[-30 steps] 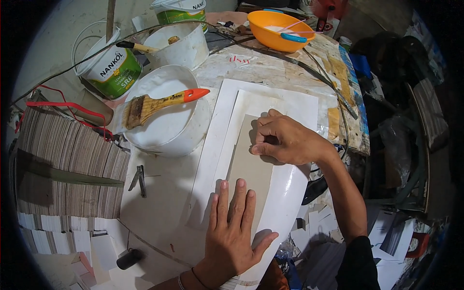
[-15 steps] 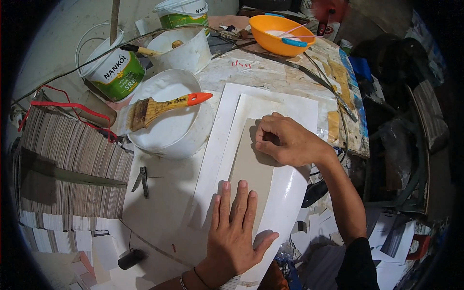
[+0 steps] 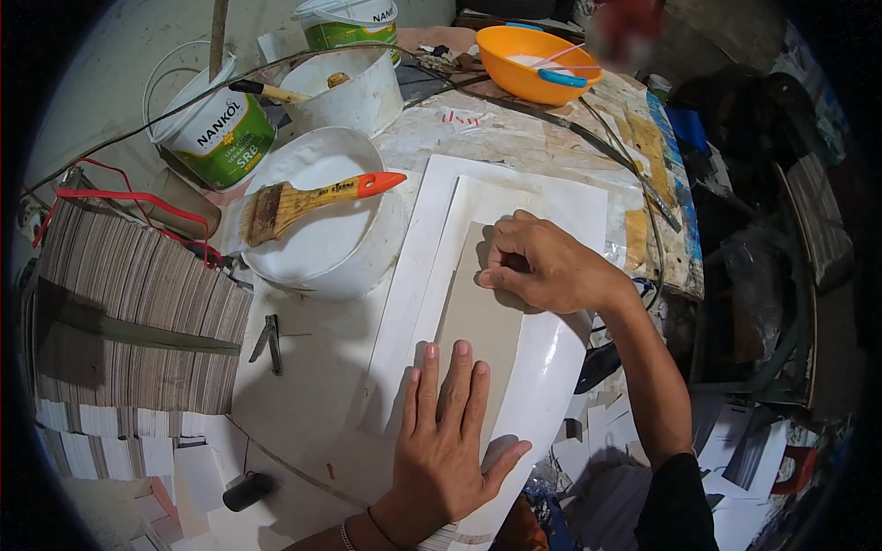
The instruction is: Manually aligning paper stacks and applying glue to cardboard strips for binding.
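Observation:
A strip of greyish-beige cardboard (image 3: pixel 482 317) lies lengthwise on white sheets (image 3: pixel 390 317) at the table's front. My left hand (image 3: pixel 443 441) lies flat across the strip's near part, fingers stretched and thumb spread toward the right edge of the sheet. Over the far end of the same strip, my right hand (image 3: pixel 551 266) is closed, with its fingers curled in and the thumb bent against them. Whatever sits inside those curled fingers, if anything, is hidden. Just left of the sheets, a wide brush (image 3: pixel 312 204) with an orange-tipped handle rests across a white tub (image 3: pixel 377 248) of white paste.
A tall stack of grey boards (image 3: pixel 138 312) with red strapping stands at the left, beside a small dark metal clip-like tool (image 3: pixel 267 344). Behind are a green-and-white bucket (image 3: pixel 220 133), another white tub (image 3: pixel 358 96) and an orange basin (image 3: pixel 524 73). Paper scraps (image 3: pixel 606 436) litter the lower right.
My right thumb and fingertips have slid slightly left over the cardboard strip, still curled. My left hand stays flat in the same place.

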Demonstrator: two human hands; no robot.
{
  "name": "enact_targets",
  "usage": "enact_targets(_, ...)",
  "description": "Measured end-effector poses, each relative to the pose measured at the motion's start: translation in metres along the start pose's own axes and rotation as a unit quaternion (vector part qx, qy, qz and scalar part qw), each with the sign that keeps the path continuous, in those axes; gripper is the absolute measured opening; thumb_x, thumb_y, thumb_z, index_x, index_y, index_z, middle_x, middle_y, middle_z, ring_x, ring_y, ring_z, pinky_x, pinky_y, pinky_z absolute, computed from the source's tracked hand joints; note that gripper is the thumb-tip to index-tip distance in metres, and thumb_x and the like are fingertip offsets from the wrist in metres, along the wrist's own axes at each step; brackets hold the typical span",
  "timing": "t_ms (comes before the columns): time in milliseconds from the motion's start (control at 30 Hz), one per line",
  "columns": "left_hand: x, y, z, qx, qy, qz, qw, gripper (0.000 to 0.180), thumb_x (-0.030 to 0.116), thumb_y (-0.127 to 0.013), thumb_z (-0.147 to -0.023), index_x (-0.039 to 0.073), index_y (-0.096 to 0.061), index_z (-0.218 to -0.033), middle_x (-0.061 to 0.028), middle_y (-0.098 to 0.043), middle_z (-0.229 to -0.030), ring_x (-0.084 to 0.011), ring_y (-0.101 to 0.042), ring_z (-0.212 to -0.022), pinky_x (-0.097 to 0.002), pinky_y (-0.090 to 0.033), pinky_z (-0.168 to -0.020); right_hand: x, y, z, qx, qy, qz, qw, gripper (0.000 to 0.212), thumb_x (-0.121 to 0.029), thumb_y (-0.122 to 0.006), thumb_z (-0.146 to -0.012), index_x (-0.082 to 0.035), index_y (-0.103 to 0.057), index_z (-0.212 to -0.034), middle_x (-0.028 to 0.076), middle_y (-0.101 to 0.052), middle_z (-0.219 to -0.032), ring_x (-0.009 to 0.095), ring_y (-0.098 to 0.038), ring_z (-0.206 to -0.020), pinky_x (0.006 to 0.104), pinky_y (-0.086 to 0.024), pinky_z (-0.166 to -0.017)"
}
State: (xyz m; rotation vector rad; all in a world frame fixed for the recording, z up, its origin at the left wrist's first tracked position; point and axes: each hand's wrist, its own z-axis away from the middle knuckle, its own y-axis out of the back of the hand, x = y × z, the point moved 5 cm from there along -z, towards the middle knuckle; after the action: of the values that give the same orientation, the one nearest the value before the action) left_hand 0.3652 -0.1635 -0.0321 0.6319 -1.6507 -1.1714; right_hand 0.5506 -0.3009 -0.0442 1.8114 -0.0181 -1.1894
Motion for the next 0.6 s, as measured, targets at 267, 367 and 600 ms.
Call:
enact_targets(267,-0.0004,-0.0002,-0.001,-0.002,0.001,-0.003,1.0,0.09,0.05,-0.07,-0.092,-0.014,-0.041,-0.148,-0.0351,-0.03,-0.161,-0.058,-0.022,-0.15,-0.0648,-0.023,-0.12,0.0011,-0.0004,-0.0015,0.008,0.001,-0.012,1.0,0.027,-0.028,-0.075,-0.093,-0.002,-0.07,-0.088,0.009,-0.06,-0.083,0.025,-0.052,-0.088,0.0389,-0.045,-0.081)
enact_targets(367,0.0004,-0.0002,-0.0013,0.002,-0.001,-0.002,1.0,0.09,0.05,-0.07,-0.092,-0.014,-0.041,-0.148,-0.0351,-0.03,-0.161,-0.0582,-0.022,-0.15,-0.0646,-0.024,-0.119,-0.0027,0.0025,-0.0012,0.01,-0.004,-0.009,1.0,0.02,-0.022,-0.07,-0.091,-0.002,-0.072,-0.087,0.015,-0.066,-0.087,0.032,-0.059,-0.095,0.0414,-0.047,-0.09)
enact_targets(600,-0.0002,-0.0008,-0.0021,-0.001,-0.001,-0.008,1.0,0.09,0.05,-0.071,-0.092,-0.014,-0.042,-0.148,-0.0353,-0.03,-0.161,-0.0583,-0.022,-0.15,-0.0648,-0.024,-0.119,-0.0017,0.0028,0.0002,0.023,0.0,-0.023,0.999,0.017,-0.018,-0.074,-0.093,-0.001,-0.069,-0.09,0.011,-0.063,-0.087,0.026,-0.057,-0.09,0.0389,-0.047,-0.084)
